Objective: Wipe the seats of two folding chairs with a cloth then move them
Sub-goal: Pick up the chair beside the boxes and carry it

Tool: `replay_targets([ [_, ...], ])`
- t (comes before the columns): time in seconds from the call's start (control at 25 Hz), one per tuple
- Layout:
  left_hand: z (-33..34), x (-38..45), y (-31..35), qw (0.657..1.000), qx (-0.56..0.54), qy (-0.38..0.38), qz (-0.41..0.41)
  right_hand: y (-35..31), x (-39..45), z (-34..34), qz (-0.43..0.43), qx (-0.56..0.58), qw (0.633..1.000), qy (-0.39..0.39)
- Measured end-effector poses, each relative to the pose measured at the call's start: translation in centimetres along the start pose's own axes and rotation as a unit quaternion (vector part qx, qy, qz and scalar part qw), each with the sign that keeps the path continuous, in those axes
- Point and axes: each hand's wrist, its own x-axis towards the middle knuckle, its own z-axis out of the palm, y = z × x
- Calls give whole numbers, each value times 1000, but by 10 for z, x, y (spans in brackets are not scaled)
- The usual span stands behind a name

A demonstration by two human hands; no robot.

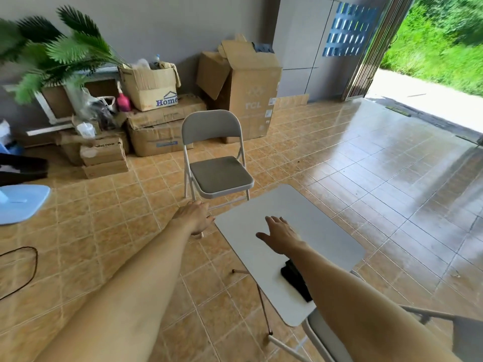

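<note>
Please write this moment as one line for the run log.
left hand: open, at white table corner | right hand: open over table | grey folding chair: unfolded, untouched | cloth: unseen

Grey chair [214, 155], tan tiled floor [339, 178]

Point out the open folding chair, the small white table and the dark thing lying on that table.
folding chair [220, 176]: head view, middle of the grey seat.
white table [308, 220]: head view, bare top beyond the right hand.
dark object [294, 279]: head view, its visible part beside the right forearm; what it is, unclear.
</note>
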Motion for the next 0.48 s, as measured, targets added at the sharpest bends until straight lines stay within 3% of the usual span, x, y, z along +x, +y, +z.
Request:
replay_targets([
  [0.24,-33,96,-76,999,13,-5,-29,-55,133,-4,-20,3,1000,-7],
  [0.48,-103,242,-136,999,8,-6,-41,-99,303,-22,-26,35,999,-17],
])
